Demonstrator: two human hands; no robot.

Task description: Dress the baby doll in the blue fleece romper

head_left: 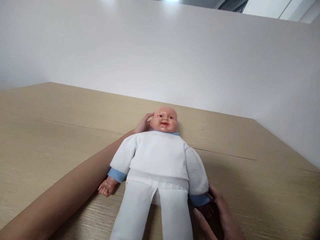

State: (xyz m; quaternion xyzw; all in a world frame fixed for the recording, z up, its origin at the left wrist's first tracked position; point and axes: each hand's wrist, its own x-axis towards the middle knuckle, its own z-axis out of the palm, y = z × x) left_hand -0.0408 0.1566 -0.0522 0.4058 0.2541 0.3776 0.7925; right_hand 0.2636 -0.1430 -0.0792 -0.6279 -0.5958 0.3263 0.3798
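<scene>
A baby doll (pixel 160 156) in a white fleece top with blue cuffs and white trousers lies on its back on the wooden table (pixel 50 133), head pointing away from me. My left hand (pixel 143 124) cups the side and back of the doll's head, fingers curved against it. My right hand (pixel 215 213) is wrapped around the doll's hand at the blue cuff of its far sleeve. The doll's other bare hand (pixel 107 187) rests on the table beside my left forearm.
A plain white wall (pixel 160 60) rises directly behind the table's far edge and along its right side. A seam line runs across the tabletop behind the doll.
</scene>
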